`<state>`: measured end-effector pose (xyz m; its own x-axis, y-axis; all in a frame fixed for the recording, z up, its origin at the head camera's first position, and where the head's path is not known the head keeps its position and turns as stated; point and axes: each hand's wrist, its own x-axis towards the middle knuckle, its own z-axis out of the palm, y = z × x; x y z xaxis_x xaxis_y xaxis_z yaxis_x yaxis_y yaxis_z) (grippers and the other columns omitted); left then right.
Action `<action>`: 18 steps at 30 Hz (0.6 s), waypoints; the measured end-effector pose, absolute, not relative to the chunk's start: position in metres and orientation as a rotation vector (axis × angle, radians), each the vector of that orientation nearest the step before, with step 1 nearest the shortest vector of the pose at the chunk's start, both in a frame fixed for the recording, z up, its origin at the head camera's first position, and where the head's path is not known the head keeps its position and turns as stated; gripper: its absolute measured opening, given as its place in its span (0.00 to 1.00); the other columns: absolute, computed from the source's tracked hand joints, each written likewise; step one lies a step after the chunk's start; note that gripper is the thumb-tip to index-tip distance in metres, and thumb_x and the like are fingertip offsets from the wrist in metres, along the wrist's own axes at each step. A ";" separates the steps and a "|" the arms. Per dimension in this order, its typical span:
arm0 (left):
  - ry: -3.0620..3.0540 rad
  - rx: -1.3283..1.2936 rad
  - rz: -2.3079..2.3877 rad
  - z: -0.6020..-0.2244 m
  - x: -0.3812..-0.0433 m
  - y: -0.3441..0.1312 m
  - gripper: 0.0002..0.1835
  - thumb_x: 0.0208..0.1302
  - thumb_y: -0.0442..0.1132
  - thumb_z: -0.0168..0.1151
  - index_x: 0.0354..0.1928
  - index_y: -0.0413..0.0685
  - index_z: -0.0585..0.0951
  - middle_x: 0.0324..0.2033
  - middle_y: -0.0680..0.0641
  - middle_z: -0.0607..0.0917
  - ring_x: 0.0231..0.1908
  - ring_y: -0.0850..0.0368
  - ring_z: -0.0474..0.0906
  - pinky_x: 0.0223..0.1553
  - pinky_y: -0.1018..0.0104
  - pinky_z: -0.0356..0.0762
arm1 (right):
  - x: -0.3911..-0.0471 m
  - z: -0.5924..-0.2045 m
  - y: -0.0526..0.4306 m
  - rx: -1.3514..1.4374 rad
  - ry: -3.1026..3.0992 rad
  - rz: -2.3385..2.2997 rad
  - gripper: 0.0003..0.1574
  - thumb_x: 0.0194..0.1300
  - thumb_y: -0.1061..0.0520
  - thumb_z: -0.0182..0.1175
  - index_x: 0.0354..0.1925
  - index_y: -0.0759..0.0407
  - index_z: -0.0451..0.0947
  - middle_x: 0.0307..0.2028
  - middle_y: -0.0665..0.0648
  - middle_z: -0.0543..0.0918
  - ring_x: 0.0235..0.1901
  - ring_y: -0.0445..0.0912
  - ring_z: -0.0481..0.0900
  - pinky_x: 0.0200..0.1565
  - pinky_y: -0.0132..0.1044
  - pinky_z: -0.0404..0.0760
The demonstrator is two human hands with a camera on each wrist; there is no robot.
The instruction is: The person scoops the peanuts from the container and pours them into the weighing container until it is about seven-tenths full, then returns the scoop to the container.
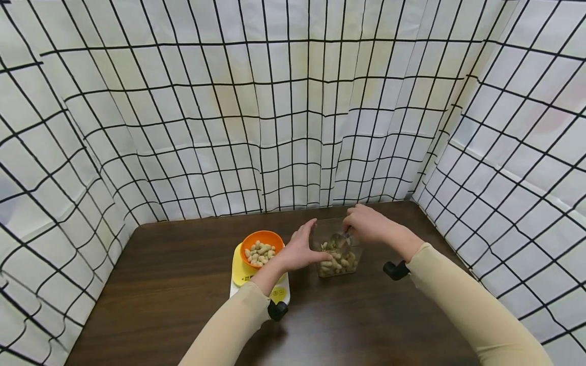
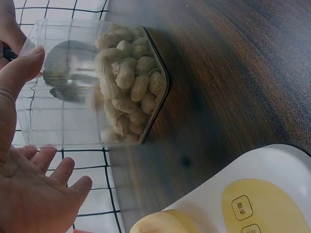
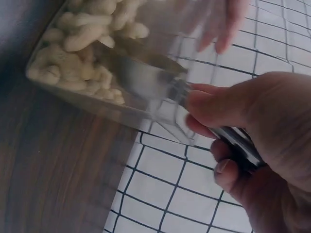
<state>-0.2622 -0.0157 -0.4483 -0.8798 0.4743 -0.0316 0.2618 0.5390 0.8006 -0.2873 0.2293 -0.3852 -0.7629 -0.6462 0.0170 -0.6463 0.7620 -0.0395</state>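
A clear plastic container stands on the table, its lower part filled with unshelled peanuts. My left hand holds its near left corner. The thumb lies on one side near the rim, while the fingers spread along another. From the right, my right hand grips the dark handle of a metal scoop. The scoop's bowl dips inside the container among the peanuts. To the left, an orange bowl with peanuts sits on a yellow and white kitchen scale.
The dark wooden table reaches back to a white curtain with a black grid, which also encloses both sides. My left forearm passes over the scale's front right part. A black wrist camera sits by my right sleeve.
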 end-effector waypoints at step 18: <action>2.511 0.633 1.294 -0.452 -0.263 -0.016 0.57 0.60 0.56 0.74 0.82 0.54 0.48 0.77 0.45 0.57 0.75 0.41 0.52 0.69 0.38 0.60 | -0.284 -0.380 0.228 1.099 -3.003 0.165 0.11 0.71 0.65 0.60 0.44 0.58 0.89 0.39 0.53 0.81 0.40 0.49 0.78 0.46 0.45 0.79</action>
<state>-0.2626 -0.0160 -0.4515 -0.8756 0.4827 -0.0191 0.2644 0.5120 0.8172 -0.2837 0.2278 -0.3803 -0.7629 -0.6462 -0.0212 -0.6400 0.7594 -0.1176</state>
